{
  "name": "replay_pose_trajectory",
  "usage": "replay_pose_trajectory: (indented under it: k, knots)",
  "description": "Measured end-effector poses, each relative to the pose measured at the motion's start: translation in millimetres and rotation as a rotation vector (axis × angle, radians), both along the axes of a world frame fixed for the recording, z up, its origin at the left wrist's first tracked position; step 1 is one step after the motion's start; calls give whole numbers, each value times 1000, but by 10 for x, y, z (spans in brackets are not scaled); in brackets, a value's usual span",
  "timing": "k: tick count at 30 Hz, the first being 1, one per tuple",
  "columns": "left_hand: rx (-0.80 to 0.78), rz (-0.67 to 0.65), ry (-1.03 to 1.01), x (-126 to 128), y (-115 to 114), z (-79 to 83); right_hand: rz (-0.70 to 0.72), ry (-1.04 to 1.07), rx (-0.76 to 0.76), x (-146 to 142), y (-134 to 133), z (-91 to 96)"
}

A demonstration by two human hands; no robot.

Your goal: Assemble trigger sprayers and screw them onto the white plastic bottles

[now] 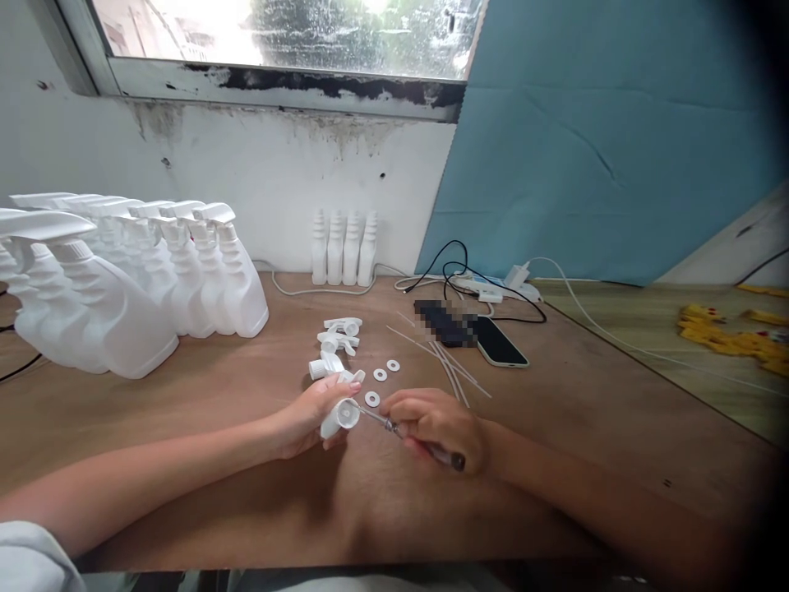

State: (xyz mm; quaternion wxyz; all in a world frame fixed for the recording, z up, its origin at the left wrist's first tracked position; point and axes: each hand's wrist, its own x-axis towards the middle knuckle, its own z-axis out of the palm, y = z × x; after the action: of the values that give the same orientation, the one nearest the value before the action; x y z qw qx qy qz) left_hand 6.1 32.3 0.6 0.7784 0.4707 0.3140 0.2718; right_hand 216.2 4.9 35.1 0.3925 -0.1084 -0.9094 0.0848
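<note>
My left hand [311,415] grips a white trigger spray head [343,414], its round open end turned towards my right. In my right hand [435,423] is a screwdriver [382,421] with a thin metal shaft and a dark-ended handle. Its tip is at the rim of the spray head's opening; whether it touches inside I cannot tell. Just beyond my left hand, more white spray heads [339,341] lie in a row. White ring washers [372,399] rest on the table between and beyond my hands.
White spray bottles [209,279] crowd the left side. Small white bottles [343,247] stand by the wall. Thin white tubes [440,353], a phone [502,341], a dark blurred object [447,322] and a power strip [493,285] with cables are to the right. Yellow items [733,333] lie far right.
</note>
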Motion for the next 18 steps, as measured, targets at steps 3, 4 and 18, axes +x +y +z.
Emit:
replay_pose_trajectory:
  k: [3,4,18]
  knots:
    - [-29,-2,14,8,4,14,-12,145,-172,15,-3,-58]
    - [-46,2,17,10,6,19,-32,185,-217,20,-7,-77]
    - [-50,-87,4,0,-9,29,93,349,-656,-44,-31,60]
